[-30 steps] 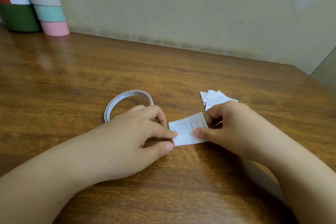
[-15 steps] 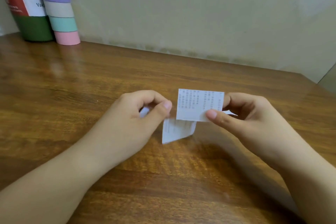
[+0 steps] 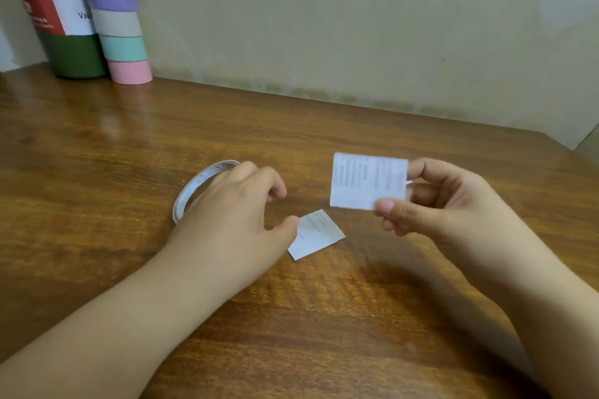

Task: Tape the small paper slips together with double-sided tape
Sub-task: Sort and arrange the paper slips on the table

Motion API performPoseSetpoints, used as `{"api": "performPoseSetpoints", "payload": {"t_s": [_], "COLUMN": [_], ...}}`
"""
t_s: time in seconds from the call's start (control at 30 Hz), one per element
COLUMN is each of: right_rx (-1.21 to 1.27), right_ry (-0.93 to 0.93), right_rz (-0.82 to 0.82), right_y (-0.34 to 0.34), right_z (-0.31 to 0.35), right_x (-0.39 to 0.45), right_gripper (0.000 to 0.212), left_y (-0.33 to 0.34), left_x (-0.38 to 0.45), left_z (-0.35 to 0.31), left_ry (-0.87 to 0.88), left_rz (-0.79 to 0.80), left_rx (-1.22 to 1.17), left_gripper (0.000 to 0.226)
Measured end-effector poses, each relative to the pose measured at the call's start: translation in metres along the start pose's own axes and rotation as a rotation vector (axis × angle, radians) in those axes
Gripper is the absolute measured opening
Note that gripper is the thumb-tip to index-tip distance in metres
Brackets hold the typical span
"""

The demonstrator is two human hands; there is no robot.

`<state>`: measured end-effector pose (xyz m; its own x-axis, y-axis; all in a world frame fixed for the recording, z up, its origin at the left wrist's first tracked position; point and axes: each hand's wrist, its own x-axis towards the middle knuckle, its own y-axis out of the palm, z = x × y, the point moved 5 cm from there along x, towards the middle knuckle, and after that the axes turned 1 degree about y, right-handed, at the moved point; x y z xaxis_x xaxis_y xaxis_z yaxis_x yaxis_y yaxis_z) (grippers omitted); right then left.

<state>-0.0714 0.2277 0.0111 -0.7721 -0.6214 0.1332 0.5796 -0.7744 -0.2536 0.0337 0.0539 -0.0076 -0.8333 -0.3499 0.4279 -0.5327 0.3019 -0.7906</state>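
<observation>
Head view: right hand [image 3: 434, 204] holds a printed paper slip [image 3: 368, 180] up off the wooden table [image 3: 291, 317], pinched at the slip's right edge and lower right corner between thumb and fingers — slip roughly upright, printed side toward the camera, text too blurred to read. Left hand [image 3: 230, 220] sits low over the table, fingers loosely curled and gripping nothing; thumb tip is at the left edge of a second paper slip [image 3: 316, 235], contact likely but cannot tell for sure. That second slip lies flat on the table, tilted, between the two hands and below the raised one. The two slips are apart, not joined. Double-sided tape roll [image 3: 197, 186] — thin white ring — lies flat on the table just behind the left hand, partly hidden by its knuckles. Far left at the wall: dark green bottle [image 3: 64, 42] with a red and white label, and touching it on the right a stack of pastel tape rolls [image 3: 118, 26], purple, beige, mint, pink at the bottom.
</observation>
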Motion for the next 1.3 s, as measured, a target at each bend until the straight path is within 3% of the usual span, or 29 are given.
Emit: {"api": "performPoseSetpoints", "payload": {"t_s": [0.17,0.3,0.4,0.47,0.6,0.87,1.3], "right_rx": [-0.218,-0.350,-0.342,-0.296,-0.259,-0.445,-0.674], "right_ry": [0.061,0.093,0.080,0.123,0.219,0.260,0.179], "right_rz": [0.060,-0.016,0.036,0.099,0.170,0.044,0.001], "right_y": [0.010,0.009,0.011,0.011,0.013,0.025,0.033], "right_z": [-0.013,-0.013,-0.006,-0.005,-0.013,-0.024,-0.022], "right_x": [0.002,0.004,0.002,-0.001,-0.001,0.001,0.002], "right_gripper": [0.009,0.019,0.023,0.031,0.008,0.025,0.018], "left_y": [0.009,0.015,0.018,0.020,0.018,0.016,0.015], "left_x": [-0.002,-0.004,-0.007,-0.008,-0.005,-0.002,-0.002], "left_z": [0.001,-0.003,-0.007,-0.010,-0.007,-0.003,-0.004], "left_ry": [-0.008,0.041,0.083,0.102,0.065,0.010,0.008], "left_rz": [0.133,0.222,0.252,0.256,0.228,0.238,0.235], "left_rx": [0.111,0.053,0.003,-0.021,-0.024,0.024,-0.006], "left_gripper": [0.013,0.017,0.024,0.029,0.028,0.016,0.013]}}
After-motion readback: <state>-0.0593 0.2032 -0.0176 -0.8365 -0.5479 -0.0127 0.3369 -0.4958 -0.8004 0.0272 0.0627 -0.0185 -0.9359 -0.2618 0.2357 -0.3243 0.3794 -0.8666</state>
